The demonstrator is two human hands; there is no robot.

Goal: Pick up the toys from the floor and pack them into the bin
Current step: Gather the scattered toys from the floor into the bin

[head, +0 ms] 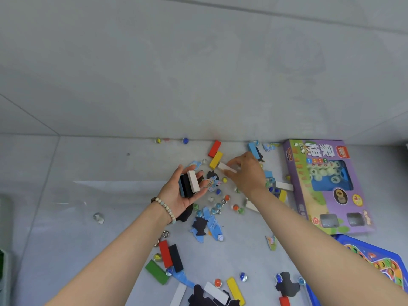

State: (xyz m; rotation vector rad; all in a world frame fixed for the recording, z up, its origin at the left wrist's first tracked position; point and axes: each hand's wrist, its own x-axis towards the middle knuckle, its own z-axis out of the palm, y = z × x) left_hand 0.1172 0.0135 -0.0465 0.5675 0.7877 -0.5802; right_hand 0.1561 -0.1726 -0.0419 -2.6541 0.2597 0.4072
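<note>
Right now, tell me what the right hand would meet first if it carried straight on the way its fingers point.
Probably the yellow rectangular block, lying just beyond the white rectangular block that the right hand pinches; depth is unclear.

Bare forearms (beaded bracelet (pixel 166 209), left wrist)

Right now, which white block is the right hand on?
The white block pinched by the right hand, beside the yellow block near the wall. Another sits in the block stack held by the left hand; the rest lie on the floor.
</note>
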